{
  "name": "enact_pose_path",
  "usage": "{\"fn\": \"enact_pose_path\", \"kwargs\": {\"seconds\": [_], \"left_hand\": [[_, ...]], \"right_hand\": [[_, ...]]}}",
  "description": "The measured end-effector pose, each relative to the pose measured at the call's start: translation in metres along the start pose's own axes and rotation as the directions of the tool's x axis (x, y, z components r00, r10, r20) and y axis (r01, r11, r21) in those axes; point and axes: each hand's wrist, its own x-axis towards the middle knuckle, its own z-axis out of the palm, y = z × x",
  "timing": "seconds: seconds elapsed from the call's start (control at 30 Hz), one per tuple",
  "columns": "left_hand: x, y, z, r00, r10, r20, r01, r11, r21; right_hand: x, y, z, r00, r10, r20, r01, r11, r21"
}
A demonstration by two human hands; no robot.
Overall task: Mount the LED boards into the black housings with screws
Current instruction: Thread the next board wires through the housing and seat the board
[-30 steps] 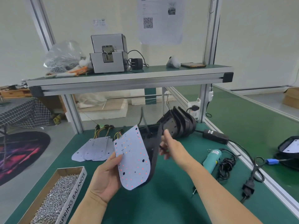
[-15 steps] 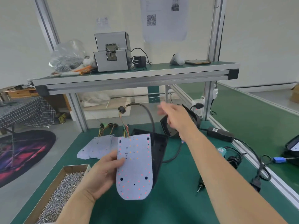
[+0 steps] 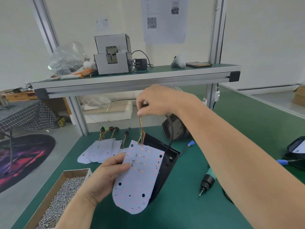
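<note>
Right hand (image 3: 156,101) pinches wires (image 3: 141,129), left hand (image 3: 107,176) grips board (image 3: 138,179) against housing (image 3: 166,162); risk: a tug tears wires off, or board slips

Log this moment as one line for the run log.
left hand: holds LED board | right hand: pinches wires | black housing: behind board | screwdriver: untouched

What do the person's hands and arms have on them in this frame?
Nothing worn. The left hand and right hand are bare: no gloves, rings, watch or wrist strap show. The left forearm and right forearm are bare too; no sleeve is in view.
</note>
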Motion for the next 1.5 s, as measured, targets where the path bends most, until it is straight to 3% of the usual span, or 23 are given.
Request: {"fn": "enact_pose_path", "kwargs": {"seconds": [0.13, 0.23, 0.33, 0.4, 0.47, 0.6, 0.63, 0.67, 0.7, 0.73, 0.77, 0.8, 0.9, 1.07, 1.17, 1.23, 1.27, 1.33, 1.4, 1.5], "left_hand": [[0.001, -0.009, -0.010, 0.989, 0.016, -0.145, -0.044, 0.980, -0.193], [0.007, -0.015, -0.013, 0.965, 0.031, -0.259, -0.082, 0.978, -0.190], [0.012, -0.015, -0.006, 0.940, 0.067, -0.334, -0.141, 0.969, -0.204], [0.013, -0.014, -0.001, 0.932, 0.081, -0.352, -0.180, 0.948, -0.261], [0.012, -0.014, 0.002, 0.936, 0.088, -0.342, -0.198, 0.932, -0.303], [0.006, -0.017, 0.000, 0.939, 0.072, -0.335, -0.194, 0.918, -0.346], [0.005, -0.018, 0.000, 0.938, 0.068, -0.340, -0.194, 0.916, -0.352], [0.004, -0.019, -0.001, 0.937, 0.067, -0.344, -0.196, 0.914, -0.356], [0.003, -0.020, -0.001, 0.935, 0.069, -0.347, -0.199, 0.913, -0.355], [0.003, -0.020, -0.001, 0.934, 0.069, -0.350, -0.199, 0.915, -0.352], [0.003, -0.021, 0.000, 0.934, 0.067, -0.350, -0.195, 0.918, -0.346], [0.003, -0.021, 0.000, 0.937, 0.066, -0.344, -0.191, 0.920, -0.343], [0.002, -0.021, 0.001, 0.937, 0.073, -0.341, -0.189, 0.928, -0.321], [-0.004, -0.018, 0.006, 0.946, 0.112, -0.304, -0.165, 0.975, -0.152], [-0.007, -0.014, 0.010, 0.955, 0.146, -0.259, -0.165, 0.985, -0.057], [-0.010, -0.012, 0.011, 0.961, 0.164, -0.224, -0.168, 0.986, 0.001], [-0.011, -0.012, 0.011, 0.963, 0.173, -0.208, -0.172, 0.985, 0.025], [-0.013, -0.011, 0.008, 0.964, 0.191, -0.185, -0.180, 0.981, 0.074], [-0.015, -0.009, 0.007, 0.965, 0.194, -0.174, -0.178, 0.978, 0.107], [-0.016, -0.008, 0.009, 0.967, 0.190, -0.169, -0.167, 0.976, 0.139]], "right_hand": [[-0.013, 0.012, 0.000, 0.996, 0.011, -0.086, -0.003, 0.996, 0.088], [-0.019, 0.013, 0.016, 0.962, 0.120, -0.244, -0.026, 0.934, 0.356], [-0.020, 0.003, 0.040, 0.892, 0.293, -0.343, 0.048, 0.695, 0.718], [-0.021, -0.002, 0.058, 0.862, 0.400, -0.311, 0.122, 0.432, 0.894], [-0.023, -0.005, 0.076, 0.867, 0.435, -0.243, 0.176, 0.189, 0.966], [-0.032, -0.004, 0.102, 0.904, 0.404, -0.137, 0.169, -0.045, 0.985], [-0.035, -0.002, 0.106, 0.907, 0.399, -0.135, 0.147, 0.000, 0.989], [-0.038, 0.000, 0.108, 0.907, 0.387, -0.163, 0.108, 0.162, 0.981], [-0.040, 0.004, 0.110, 0.910, 0.355, -0.212, 0.047, 0.419, 0.907], [-0.042, 0.007, 0.112, 0.928, 0.285, -0.241, -0.012, 0.669, 0.743], [-0.044, 0.007, 0.113, 0.949, 0.202, -0.242, -0.042, 0.842, 0.538], [-0.045, 0.008, 0.113, 0.964, 0.132, -0.231, -0.041, 0.930, 0.365], [-0.048, 0.005, 0.112, 0.963, 0.043, -0.267, 0.024, 0.969, 0.244], [-0.054, 0.000, 0.119, 0.947, 0.021, -0.321, 0.019, 0.992, 0.123], [-0.055, 0.003, 0.127, 0.909, 0.030, -0.415, 0.036, 0.988, 0.150], [-0.055, 0.004, 0.130, 0.901, 0.115, -0.418, 0.012, 0.957, 0.289], [-0.055, 0.006, 0.129, 0.918, 0.184, -0.352, -0.025, 0.911, 0.411], [-0.055, 0.014, 0.122, 0.956, 0.280, -0.086, -0.178, 0.790, 0.587], [-0.056, 0.019, 0.115, 0.975, 0.200, 0.099, -0.222, 0.837, 0.500], [-0.058, 0.015, 0.114, 0.987, 0.095, 0.127, -0.132, 0.938, 0.320]]}}
